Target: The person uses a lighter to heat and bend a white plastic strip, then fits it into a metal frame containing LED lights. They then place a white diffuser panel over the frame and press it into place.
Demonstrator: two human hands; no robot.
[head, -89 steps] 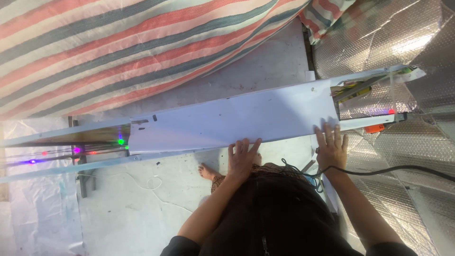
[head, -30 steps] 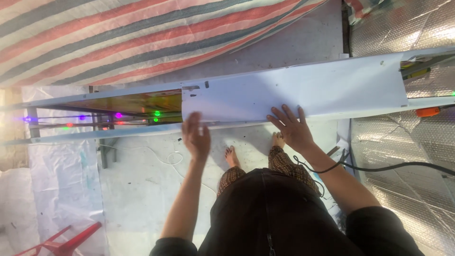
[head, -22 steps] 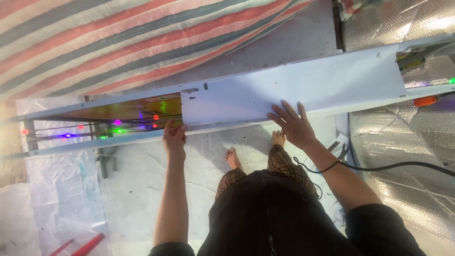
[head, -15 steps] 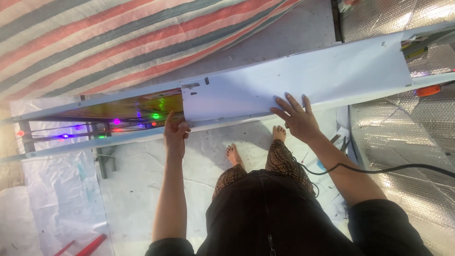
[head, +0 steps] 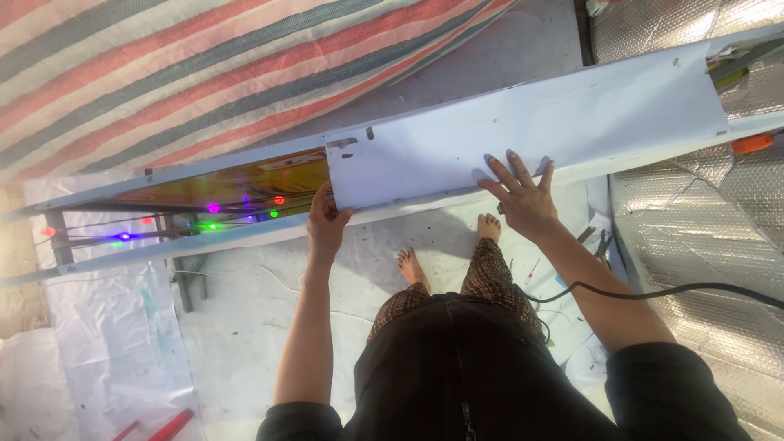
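Striped tarp [head: 163, 73] behind; keep left hand [head: 325, 224] pinching white sheet [head: 523, 135] corner, right hand [head: 523, 200] flat, spread, pressing lower edge.

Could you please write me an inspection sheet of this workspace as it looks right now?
Surface: long white trough on a metal stand, over white floor sheeting.
Job's things: white panel lying along the trough; coloured lights glowing in the uncovered part.
Clutter: red tool on the floor; orange object at the trough's right.
Hands: left hand grips the panel's end corner; right hand flat on the panel.
Cables: black cable over the right forearm.
Surroundings: striped tarpaulin; silver foil sheet.
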